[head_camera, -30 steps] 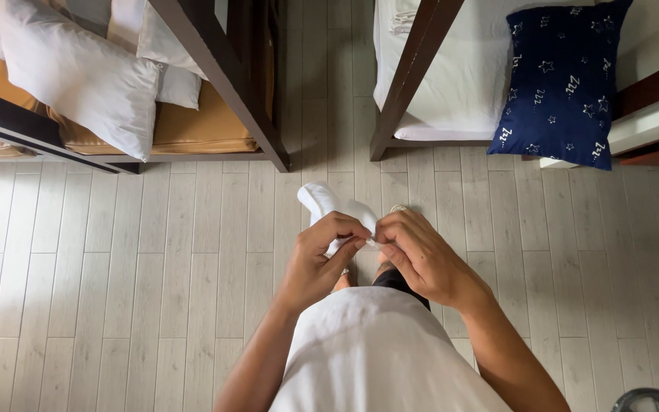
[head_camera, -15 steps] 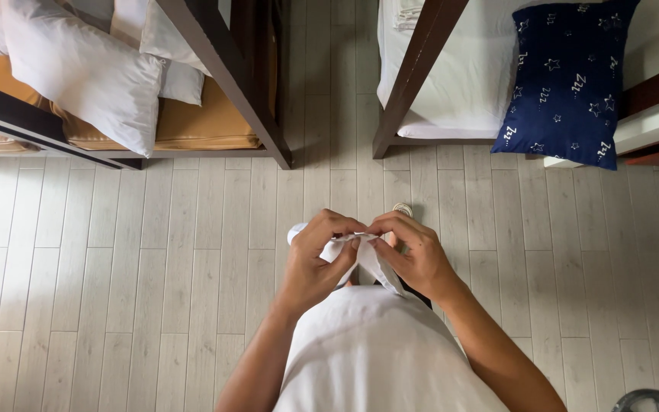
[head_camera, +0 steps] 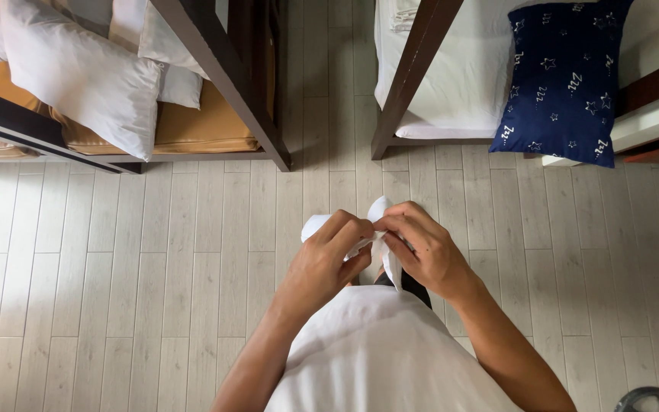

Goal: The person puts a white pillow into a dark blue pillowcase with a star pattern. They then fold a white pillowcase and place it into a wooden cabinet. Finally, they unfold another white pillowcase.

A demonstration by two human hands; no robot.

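Note:
I look straight down at my own two hands, held together in front of my white shirt. My left hand and my right hand both pinch a small piece of white cloth. One rounded end of it sticks out to the left of my left fingers, another end points up between the hands, and a strip hangs down between them. The fingers of both hands are curled tight around the cloth, so its middle is hidden.
Pale wooden plank floor below. At top left a dark-framed bed with an orange mattress and white pillows. At top right another bed with a white sheet and a dark blue star-patterned pillow. A grey round object at bottom right.
The cloth's loose end, pointing up and left before, is now gathered between my fingers. Both hands have drawn closer together and shifted slightly right.

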